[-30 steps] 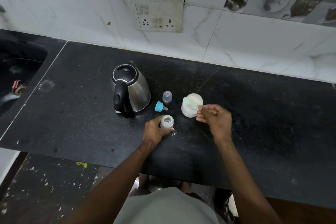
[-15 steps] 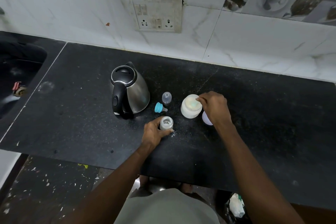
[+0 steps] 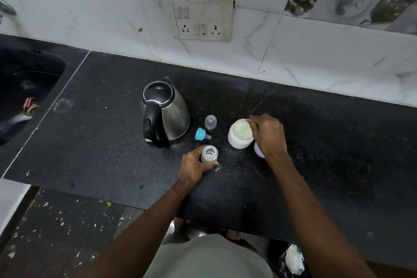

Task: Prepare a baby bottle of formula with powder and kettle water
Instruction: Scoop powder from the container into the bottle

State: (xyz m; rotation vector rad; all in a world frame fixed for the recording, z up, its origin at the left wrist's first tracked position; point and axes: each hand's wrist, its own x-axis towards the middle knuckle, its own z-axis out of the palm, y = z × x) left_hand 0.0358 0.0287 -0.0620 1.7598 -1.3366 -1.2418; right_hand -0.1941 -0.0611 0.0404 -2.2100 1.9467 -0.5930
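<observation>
The open baby bottle stands upright on the black worktop, near its front edge, with pale powder visible inside its neck. Your left hand wraps around the bottle from the left — fingers curled closed against its base, holding it steady. A few white specks of powder lie on the worktop just beside it.

To the right, slightly farther back, sits the white formula tub, open at the top. Your right hand reaches over its rim, fingers pinched together at the mouth; what they pinch is too small to make out. A white lid lies partly hidden under that hand.

Behind the bottle lie a blue collar with its teat and a clear cap, close together. To their left stands the steel kettle, lid shut, black handle toward you. A sink sits at far left — a socket plate on the tiled wall behind.
</observation>
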